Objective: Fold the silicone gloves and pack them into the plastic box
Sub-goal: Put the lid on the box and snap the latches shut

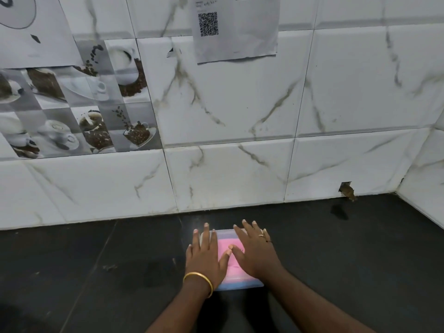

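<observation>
A clear plastic box [240, 285] with a bluish tint sits on the dark counter near the wall. Pink silicone gloves [227, 246] show through its top, folded inside. My left hand [206, 257] lies flat on the left half of the box top, fingers spread, a gold bangle on the wrist. My right hand [254, 251] lies flat on the right half, fingers spread, with a ring on one finger. Both palms cover most of the top; whether a lid is fully seated I cannot tell.
The black counter [96, 272] runs left and right of the box. A white marble-look tiled wall [228, 176] rises right behind it, with a side wall [427, 188] at the right corner. A paper with a QR code [235, 27] hangs above.
</observation>
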A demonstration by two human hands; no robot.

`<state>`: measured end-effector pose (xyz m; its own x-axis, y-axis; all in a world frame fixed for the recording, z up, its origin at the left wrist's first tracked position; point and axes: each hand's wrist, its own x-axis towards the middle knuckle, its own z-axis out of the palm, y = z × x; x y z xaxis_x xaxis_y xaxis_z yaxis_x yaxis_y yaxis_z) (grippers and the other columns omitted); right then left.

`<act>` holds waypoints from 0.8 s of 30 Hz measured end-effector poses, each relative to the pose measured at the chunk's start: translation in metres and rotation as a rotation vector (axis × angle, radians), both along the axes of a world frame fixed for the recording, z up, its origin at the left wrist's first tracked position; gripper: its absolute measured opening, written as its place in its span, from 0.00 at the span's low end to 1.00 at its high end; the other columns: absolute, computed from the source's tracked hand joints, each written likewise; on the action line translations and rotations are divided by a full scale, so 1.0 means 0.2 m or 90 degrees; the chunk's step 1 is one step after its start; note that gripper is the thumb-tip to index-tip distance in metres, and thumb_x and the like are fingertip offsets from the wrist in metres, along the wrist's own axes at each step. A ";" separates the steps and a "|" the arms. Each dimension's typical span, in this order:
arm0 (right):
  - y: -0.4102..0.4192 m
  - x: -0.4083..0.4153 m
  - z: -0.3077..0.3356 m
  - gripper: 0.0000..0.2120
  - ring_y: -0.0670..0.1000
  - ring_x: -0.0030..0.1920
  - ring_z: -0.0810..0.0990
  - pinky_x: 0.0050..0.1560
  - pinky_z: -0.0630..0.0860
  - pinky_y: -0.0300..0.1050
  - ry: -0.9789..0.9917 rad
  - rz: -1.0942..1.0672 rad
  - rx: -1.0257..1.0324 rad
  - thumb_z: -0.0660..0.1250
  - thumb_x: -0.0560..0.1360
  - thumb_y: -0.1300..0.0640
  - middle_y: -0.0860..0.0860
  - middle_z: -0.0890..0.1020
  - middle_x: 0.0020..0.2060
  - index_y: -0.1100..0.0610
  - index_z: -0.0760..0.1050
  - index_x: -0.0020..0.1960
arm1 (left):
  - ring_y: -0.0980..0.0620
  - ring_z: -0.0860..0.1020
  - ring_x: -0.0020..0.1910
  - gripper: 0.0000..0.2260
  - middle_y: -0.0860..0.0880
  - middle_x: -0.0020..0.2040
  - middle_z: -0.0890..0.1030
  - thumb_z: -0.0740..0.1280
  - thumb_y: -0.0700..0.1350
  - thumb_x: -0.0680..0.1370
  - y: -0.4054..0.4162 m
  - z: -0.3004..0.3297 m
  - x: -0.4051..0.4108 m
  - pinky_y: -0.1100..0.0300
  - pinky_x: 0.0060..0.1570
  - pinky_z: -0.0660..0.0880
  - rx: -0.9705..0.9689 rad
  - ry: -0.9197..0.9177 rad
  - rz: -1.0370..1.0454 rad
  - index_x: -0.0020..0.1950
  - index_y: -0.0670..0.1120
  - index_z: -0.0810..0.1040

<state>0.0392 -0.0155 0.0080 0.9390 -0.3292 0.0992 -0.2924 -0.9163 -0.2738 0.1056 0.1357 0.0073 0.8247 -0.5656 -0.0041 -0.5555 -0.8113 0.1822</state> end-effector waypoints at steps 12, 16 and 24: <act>-0.02 0.03 -0.13 0.29 0.56 0.79 0.45 0.74 0.38 0.55 0.053 0.051 -0.104 0.41 0.79 0.38 0.50 0.50 0.80 0.44 0.50 0.79 | 0.44 0.43 0.79 0.33 0.49 0.81 0.44 0.43 0.63 0.79 0.01 -0.11 0.03 0.45 0.73 0.59 -0.005 0.034 -0.012 0.80 0.47 0.46; -0.03 0.05 -0.13 0.29 0.57 0.79 0.43 0.75 0.38 0.57 0.069 0.058 -0.105 0.40 0.80 0.39 0.50 0.49 0.80 0.45 0.48 0.79 | 0.44 0.42 0.79 0.31 0.48 0.81 0.45 0.45 0.60 0.80 0.01 -0.10 0.06 0.46 0.73 0.59 -0.012 0.045 -0.021 0.80 0.46 0.47; 0.08 0.19 0.01 0.28 0.55 0.79 0.46 0.74 0.38 0.65 0.105 0.027 -0.023 0.49 0.81 0.45 0.49 0.53 0.80 0.48 0.50 0.79 | 0.47 0.56 0.77 0.34 0.45 0.78 0.56 0.67 0.51 0.78 0.18 -0.09 0.12 0.53 0.73 0.57 -0.507 0.410 0.210 0.78 0.43 0.55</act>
